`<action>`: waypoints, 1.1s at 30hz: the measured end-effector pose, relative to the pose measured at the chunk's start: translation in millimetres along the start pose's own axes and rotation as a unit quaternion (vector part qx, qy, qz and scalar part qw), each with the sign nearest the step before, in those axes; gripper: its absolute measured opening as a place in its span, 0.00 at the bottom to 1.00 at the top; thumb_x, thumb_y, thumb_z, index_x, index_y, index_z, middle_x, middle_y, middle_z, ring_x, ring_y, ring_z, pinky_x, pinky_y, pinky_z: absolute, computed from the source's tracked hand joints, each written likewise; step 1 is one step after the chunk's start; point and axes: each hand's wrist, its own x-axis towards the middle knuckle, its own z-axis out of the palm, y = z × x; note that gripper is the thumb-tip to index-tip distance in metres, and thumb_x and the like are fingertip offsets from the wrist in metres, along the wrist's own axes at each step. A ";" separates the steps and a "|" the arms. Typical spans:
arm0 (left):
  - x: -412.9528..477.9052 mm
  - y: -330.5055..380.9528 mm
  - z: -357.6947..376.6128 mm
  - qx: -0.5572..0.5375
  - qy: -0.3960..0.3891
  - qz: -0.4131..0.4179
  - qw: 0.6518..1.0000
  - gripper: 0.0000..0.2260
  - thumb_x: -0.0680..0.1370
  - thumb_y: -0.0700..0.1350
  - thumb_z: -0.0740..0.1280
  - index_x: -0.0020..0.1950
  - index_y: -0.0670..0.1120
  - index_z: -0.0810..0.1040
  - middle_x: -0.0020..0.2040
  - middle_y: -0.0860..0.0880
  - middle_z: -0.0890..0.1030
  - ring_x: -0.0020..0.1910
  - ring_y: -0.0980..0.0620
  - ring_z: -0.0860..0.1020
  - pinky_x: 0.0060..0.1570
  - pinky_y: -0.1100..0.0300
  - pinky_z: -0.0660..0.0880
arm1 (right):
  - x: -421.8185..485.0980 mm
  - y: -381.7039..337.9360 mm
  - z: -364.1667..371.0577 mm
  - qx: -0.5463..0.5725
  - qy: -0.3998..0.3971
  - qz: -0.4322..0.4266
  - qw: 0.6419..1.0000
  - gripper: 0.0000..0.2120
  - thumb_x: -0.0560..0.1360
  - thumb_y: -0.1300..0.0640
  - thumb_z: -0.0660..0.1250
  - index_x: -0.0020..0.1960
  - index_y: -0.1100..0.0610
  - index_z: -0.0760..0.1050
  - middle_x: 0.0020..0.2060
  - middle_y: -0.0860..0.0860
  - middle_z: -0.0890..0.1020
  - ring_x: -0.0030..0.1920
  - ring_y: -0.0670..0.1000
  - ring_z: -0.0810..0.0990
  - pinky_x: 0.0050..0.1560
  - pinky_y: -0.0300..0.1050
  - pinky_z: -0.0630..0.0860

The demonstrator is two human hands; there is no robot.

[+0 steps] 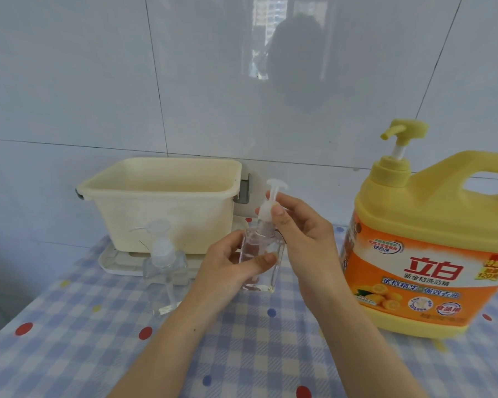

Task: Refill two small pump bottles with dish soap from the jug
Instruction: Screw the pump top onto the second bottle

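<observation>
**A:** What do the hands have hold of?

**B:** The left hand (230,259) curls thumb and fingers round the body of a clear pump bottle (266,278) and holds it upright at the middle of the scene. The right hand (302,228) pinches the bottle's white pump collar (265,211) between thumb and fingertips, and the plunger stands up above them.

**A:** Does the bottle rest on the table?

**B:** Its base is at the checked cloth (242,354), but I cannot tell whether it touches.

**A:** Where is the other one?

**B:** The second pump bottle (164,262) stands upright to the left, apart from both hands, with its pump on. Just behind it a cream tub (161,196) sits on a white tray (112,261) against the tiled wall (98,81).

**A:** And the soap?

**B:** The yellow jug (423,248) with an orange label stands upright on the right. It is near the right hand but not touched. Its yellow pump is on, with the spout pointing left.
</observation>
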 end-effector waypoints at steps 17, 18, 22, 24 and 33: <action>-1.6 -3.0 -0.7 -0.020 -0.015 -0.012 1.000 0.09 0.73 0.46 0.74 0.52 0.52 0.82 0.49 0.49 0.85 0.52 0.47 0.84 0.47 0.40 0.81 | -5.1 -2.7 -8.9 0.002 -0.042 0.011 0.999 0.09 0.76 0.59 0.67 0.51 0.45 0.80 0.46 0.42 0.86 0.50 0.41 0.83 0.47 0.34 0.78; -1.7 -2.9 -0.7 -0.022 -0.014 -0.011 1.000 0.09 0.73 0.45 0.74 0.52 0.52 0.82 0.49 0.49 0.85 0.52 0.47 0.84 0.46 0.40 0.82 | -5.4 -2.9 -8.7 0.002 -0.043 0.010 0.999 0.09 0.76 0.59 0.67 0.51 0.46 0.80 0.46 0.42 0.86 0.50 0.41 0.83 0.47 0.34 0.78; -1.3 -3.3 -0.7 -0.013 -0.012 -0.007 1.000 0.09 0.72 0.47 0.75 0.52 0.53 0.82 0.48 0.50 0.85 0.51 0.47 0.84 0.47 0.39 0.81 | -5.5 -3.2 -9.1 0.003 -0.037 0.008 0.999 0.09 0.76 0.59 0.68 0.49 0.46 0.81 0.45 0.43 0.86 0.49 0.42 0.83 0.44 0.32 0.78; -1.3 -4.0 -1.1 -0.006 -0.011 -0.004 1.000 0.08 0.72 0.47 0.75 0.50 0.55 0.82 0.49 0.50 0.85 0.52 0.47 0.83 0.47 0.38 0.81 | -5.5 -3.5 -9.1 -0.002 -0.034 0.008 0.999 0.08 0.75 0.59 0.68 0.50 0.47 0.81 0.45 0.44 0.86 0.48 0.41 0.83 0.43 0.31 0.77; -5.2 -2.4 -0.1 -0.006 -0.026 0.002 1.000 0.11 0.73 0.45 0.74 0.54 0.51 0.81 0.49 0.50 0.85 0.51 0.49 0.84 0.45 0.44 0.83 | -6.3 -1.0 -8.9 -0.064 -0.005 -0.005 0.998 0.12 0.68 0.54 0.75 0.49 0.48 0.77 0.43 0.46 0.82 0.44 0.41 0.81 0.41 0.32 0.78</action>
